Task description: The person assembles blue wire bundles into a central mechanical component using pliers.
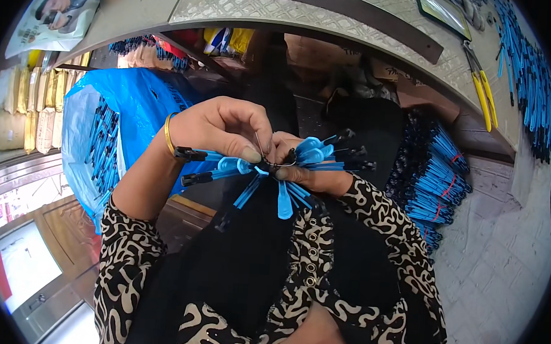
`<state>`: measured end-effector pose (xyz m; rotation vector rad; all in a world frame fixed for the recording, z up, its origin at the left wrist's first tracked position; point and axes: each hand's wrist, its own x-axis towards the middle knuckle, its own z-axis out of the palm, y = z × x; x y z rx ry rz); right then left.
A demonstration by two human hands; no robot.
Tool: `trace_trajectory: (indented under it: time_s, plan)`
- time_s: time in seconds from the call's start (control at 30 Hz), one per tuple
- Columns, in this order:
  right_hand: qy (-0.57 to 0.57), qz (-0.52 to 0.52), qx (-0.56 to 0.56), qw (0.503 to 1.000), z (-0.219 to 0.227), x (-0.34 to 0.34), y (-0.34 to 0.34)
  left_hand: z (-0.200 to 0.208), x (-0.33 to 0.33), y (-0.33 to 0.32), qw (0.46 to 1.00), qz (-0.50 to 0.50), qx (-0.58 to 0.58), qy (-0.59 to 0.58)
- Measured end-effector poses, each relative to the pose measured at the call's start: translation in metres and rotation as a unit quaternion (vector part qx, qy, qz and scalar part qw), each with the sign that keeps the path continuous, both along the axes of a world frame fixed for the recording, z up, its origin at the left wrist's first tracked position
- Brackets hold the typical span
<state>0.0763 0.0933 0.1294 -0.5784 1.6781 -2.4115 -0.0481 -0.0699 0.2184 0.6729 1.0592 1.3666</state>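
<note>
Over my lap I hold a star-shaped cluster of flat blue plastic arms with black clip-like ends, spread out around a centre. My left hand, with a gold bangle at the wrist, is closed in a pinch at that centre. A thin metal wire shows by its fingertips; its lower end is hidden among the pieces. From the other side my right hand grips the cluster, its thumb pressed at the middle. Its other fingers are partly covered by the blue arms.
A blue plastic bag at the left holds many similar blue pieces. Tied blue bundles are stacked at the right. The table ahead carries a dark metal strip, yellow-handled pliers and more blue pieces.
</note>
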Motion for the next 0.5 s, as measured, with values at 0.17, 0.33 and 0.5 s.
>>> trace_trajectory:
  time_s: [0.17,0.33,0.5]
  plan:
    - [-0.026,0.056,0.0,0.998,0.005,0.001,0.004,0.0,0.0,-0.004,1.0,-0.02,-0.015,-0.011]
    - [-0.096,0.083,-0.041,0.991,0.008,-0.01,0.009,-0.004,-0.01,0.002,1.0,-0.027,-0.009,-0.003]
    - [-0.08,0.076,-0.024,0.994,0.002,-0.01,0.021,0.011,-0.024,0.016,0.998,-0.052,-0.034,0.014]
